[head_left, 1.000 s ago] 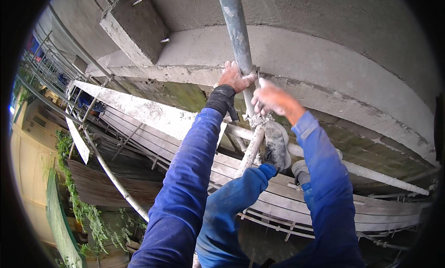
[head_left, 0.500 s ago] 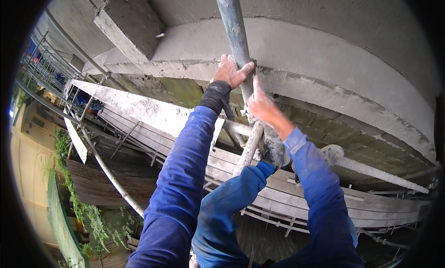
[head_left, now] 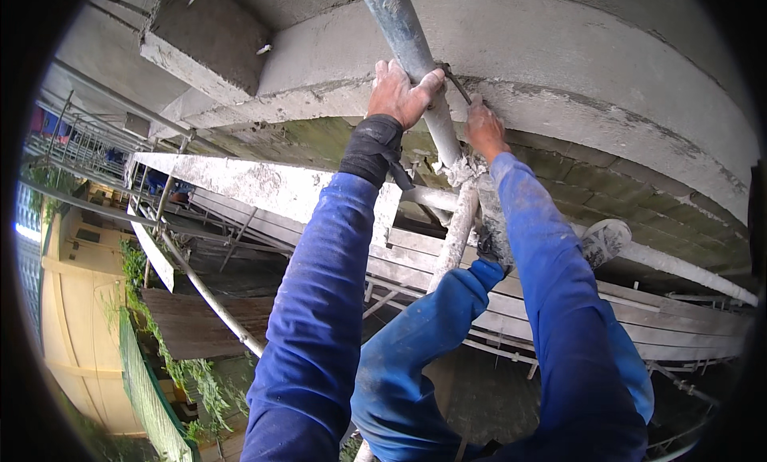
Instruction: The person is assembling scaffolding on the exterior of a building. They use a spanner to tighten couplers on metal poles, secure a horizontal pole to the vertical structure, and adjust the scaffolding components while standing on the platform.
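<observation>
A grey, plaster-spotted scaffold pole point(head_left: 397, 29) rises at a slant past the concrete ledge. My left hand point(head_left: 399, 95), dusted white and wearing a black wrist wrap point(head_left: 375, 149), is closed round it, with the thumb across its front. Just right of the pole, my right hand point(head_left: 486, 130) is closed on the lower end of a short dark rod point(head_left: 458, 85). The rod's upper end meets the pole beside my left thumb. Below both hands, a pale knotted binding point(head_left: 461, 173) wraps the joint where the pole meets other white-crusted poles.
A curved concrete ledge point(head_left: 559, 115) runs behind the pole, above a block wall. A white-splashed board point(head_left: 240, 182) extends left. Curved plank decking point(head_left: 551, 322) lies below my blue-trousered leg and boot point(head_left: 495, 238). Scaffold tubes, plants and a yellow building point(head_left: 88, 318) show lower left.
My right hand has drawn away from the pole to the right, and the dark rod now shows in it. My left hand stays on the pole. The view has shifted slightly.
</observation>
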`<state>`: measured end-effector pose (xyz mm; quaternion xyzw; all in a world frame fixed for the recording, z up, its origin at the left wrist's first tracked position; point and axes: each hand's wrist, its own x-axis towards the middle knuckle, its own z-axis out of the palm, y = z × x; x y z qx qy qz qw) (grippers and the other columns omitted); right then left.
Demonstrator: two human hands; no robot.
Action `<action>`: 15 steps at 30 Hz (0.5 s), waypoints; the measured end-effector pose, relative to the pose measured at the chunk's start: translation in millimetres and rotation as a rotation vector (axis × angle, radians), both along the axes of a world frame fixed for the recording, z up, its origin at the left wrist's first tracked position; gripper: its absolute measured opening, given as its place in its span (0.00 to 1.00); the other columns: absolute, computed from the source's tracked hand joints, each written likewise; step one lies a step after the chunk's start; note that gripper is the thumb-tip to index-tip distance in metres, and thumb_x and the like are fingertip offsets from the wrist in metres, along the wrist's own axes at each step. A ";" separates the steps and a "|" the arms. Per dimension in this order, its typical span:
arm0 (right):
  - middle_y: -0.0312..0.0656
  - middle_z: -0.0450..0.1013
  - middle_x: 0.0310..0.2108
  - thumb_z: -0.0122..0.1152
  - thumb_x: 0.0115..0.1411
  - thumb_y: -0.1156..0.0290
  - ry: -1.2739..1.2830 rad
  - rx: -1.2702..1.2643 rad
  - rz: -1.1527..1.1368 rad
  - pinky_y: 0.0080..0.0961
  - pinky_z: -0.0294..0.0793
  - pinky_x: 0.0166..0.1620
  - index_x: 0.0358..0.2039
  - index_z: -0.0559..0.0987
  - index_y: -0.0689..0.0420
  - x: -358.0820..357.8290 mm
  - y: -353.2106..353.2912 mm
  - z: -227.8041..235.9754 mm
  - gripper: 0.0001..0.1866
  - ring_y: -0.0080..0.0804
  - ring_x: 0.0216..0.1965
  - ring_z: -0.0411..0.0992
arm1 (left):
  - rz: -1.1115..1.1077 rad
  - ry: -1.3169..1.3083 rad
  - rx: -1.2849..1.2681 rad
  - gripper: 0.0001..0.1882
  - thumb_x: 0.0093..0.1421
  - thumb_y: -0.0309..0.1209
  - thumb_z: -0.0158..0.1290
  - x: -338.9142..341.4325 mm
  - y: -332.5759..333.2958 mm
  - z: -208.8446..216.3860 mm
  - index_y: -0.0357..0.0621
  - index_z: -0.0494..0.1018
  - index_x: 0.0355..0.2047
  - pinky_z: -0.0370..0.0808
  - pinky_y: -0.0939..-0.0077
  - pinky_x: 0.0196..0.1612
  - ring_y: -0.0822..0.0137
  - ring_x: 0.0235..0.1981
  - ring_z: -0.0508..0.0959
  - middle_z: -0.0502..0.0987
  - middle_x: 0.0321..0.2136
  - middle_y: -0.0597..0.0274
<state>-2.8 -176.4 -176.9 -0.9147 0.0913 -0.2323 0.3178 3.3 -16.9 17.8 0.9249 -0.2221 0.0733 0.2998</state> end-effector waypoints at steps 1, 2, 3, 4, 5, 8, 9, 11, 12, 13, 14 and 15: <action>0.58 0.75 0.37 0.48 0.58 0.73 -0.042 0.006 -0.041 0.53 0.71 0.43 0.53 0.65 0.60 -2.3 3.8 -3.4 0.21 0.60 0.39 0.74 | -0.040 0.011 -0.007 0.34 0.51 0.54 0.56 2.1 -0.7 2.0 0.34 0.71 0.44 0.64 0.54 0.56 0.42 0.50 0.67 0.68 0.44 0.36; 0.57 0.76 0.38 0.47 0.59 0.74 -0.082 0.009 -0.084 0.52 0.71 0.43 0.50 0.67 0.59 -6.3 5.6 -7.5 0.17 0.60 0.40 0.74 | -0.041 0.003 -0.007 0.34 0.51 0.54 0.56 0.8 -3.6 0.7 0.33 0.71 0.44 0.64 0.55 0.56 0.42 0.50 0.67 0.68 0.44 0.36; 0.58 0.75 0.39 0.49 0.59 0.74 0.120 0.052 -0.062 0.52 0.70 0.43 0.47 0.69 0.58 -13.3 37.6 25.5 0.15 0.58 0.43 0.74 | 0.005 -0.021 0.013 0.34 0.51 0.54 0.56 0.0 17.9 3.9 0.33 0.70 0.45 0.64 0.55 0.56 0.42 0.50 0.67 0.67 0.45 0.36; 0.58 0.75 0.39 0.49 0.59 0.74 0.085 0.160 -0.061 0.51 0.70 0.44 0.48 0.69 0.58 -21.1 50.8 45.5 0.15 0.58 0.43 0.73 | 0.027 -0.039 0.018 0.34 0.52 0.53 0.56 -1.3 25.1 4.6 0.33 0.70 0.45 0.64 0.56 0.56 0.43 0.50 0.67 0.67 0.45 0.37; 0.57 0.75 0.40 0.50 0.59 0.74 0.048 0.272 -0.053 0.50 0.70 0.44 0.48 0.70 0.58 -26.5 64.7 63.7 0.15 0.58 0.44 0.73 | 0.054 -0.101 -0.031 0.27 0.53 0.53 0.55 1.4 32.9 2.2 0.38 0.76 0.38 0.63 0.58 0.54 0.47 0.46 0.65 0.73 0.38 0.41; 0.56 0.76 0.39 0.50 0.58 0.75 -0.181 0.527 -0.127 0.47 0.70 0.44 0.48 0.71 0.56 -29.0 57.1 60.4 0.15 0.59 0.43 0.73 | 0.062 -0.055 -0.048 0.28 0.53 0.52 0.55 1.9 11.1 -1.0 0.38 0.76 0.39 0.64 0.58 0.54 0.47 0.46 0.65 0.73 0.38 0.41; 0.56 0.76 0.38 0.50 0.58 0.76 -0.210 0.580 -0.148 0.47 0.70 0.44 0.48 0.72 0.55 -29.9 64.5 62.7 0.16 0.59 0.42 0.73 | 0.045 -0.018 -0.032 0.30 0.53 0.53 0.55 1.6 7.7 -1.3 0.37 0.74 0.42 0.63 0.57 0.55 0.45 0.49 0.65 0.71 0.41 0.39; 0.55 0.76 0.38 0.50 0.56 0.80 -0.233 0.587 -0.186 0.45 0.70 0.43 0.47 0.72 0.52 -26.5 61.9 56.1 0.18 0.57 0.42 0.74 | 0.004 0.047 -0.004 0.35 0.52 0.54 0.55 -1.0 2.0 5.0 0.34 0.70 0.47 0.62 0.54 0.58 0.41 0.55 0.65 0.67 0.47 0.34; 0.54 0.76 0.38 0.49 0.56 0.80 -0.222 0.595 -0.185 0.45 0.71 0.43 0.47 0.73 0.53 -27.1 65.2 61.1 0.18 0.56 0.42 0.74 | 0.017 0.033 0.006 0.35 0.52 0.54 0.55 -0.8 7.5 6.3 0.34 0.70 0.47 0.62 0.54 0.58 0.40 0.55 0.65 0.67 0.47 0.34; 0.54 0.76 0.38 0.49 0.55 0.80 -0.210 0.602 -0.184 0.44 0.71 0.43 0.47 0.73 0.53 -29.7 68.1 65.0 0.18 0.54 0.42 0.75 | 0.030 0.020 0.014 0.35 0.52 0.55 0.55 -1.4 12.5 6.8 0.34 0.70 0.47 0.62 0.54 0.59 0.40 0.56 0.65 0.67 0.48 0.33; 0.53 0.76 0.38 0.49 0.55 0.81 -0.198 0.608 -0.184 0.43 0.71 0.43 0.47 0.73 0.53 -30.6 69.5 69.7 0.19 0.53 0.42 0.75 | 0.042 0.008 0.023 0.35 0.52 0.55 0.55 -0.2 16.4 8.3 0.34 0.70 0.47 0.62 0.54 0.59 0.39 0.56 0.64 0.66 0.48 0.33; 0.50 0.77 0.37 0.48 0.55 0.80 -0.209 0.576 -0.229 0.40 0.72 0.41 0.47 0.74 0.54 -27.8 56.0 60.3 0.18 0.46 0.41 0.76 | -0.016 0.038 0.014 0.37 0.52 0.56 0.55 -1.0 7.8 8.4 0.33 0.69 0.47 0.62 0.54 0.59 0.38 0.55 0.65 0.66 0.50 0.32</action>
